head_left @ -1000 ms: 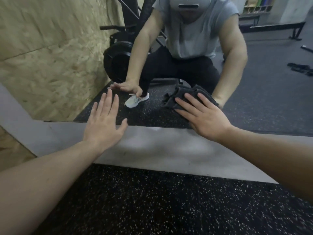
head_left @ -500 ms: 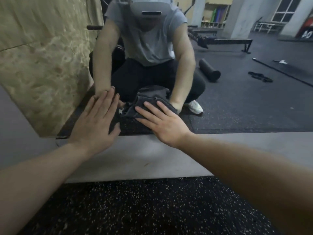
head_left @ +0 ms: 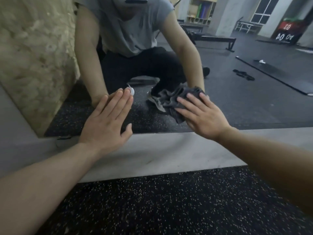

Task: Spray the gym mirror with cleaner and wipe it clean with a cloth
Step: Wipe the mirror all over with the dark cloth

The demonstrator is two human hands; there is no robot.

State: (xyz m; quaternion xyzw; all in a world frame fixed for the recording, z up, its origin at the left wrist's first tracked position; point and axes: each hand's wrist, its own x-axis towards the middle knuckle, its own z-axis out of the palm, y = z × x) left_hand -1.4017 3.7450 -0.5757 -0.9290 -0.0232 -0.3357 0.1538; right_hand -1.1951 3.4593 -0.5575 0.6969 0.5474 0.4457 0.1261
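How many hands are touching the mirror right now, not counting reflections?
2. The left hand lies flat on the mirror near its lower left corner; the right hand presses a dark cloth against the glass beside it.

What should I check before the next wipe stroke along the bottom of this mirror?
1. Cloth under the wiping hand: ok. The right hand presses the dark cloth flat against the mirror.
2. Cloth spread out: not ok. It is bunched and folded, so little of it meets the glass.
3. Bracing hand: ok. The left hand lies flat on the glass near the lower edge.
4. Small white clip by the left fingertips: not ok. It sits in the path of a leftward stroke.
5. Cleaner on the glass: cannot tell. No wet film or droplets show.
6. Spray bottle within reach: cannot tell. None is in view.
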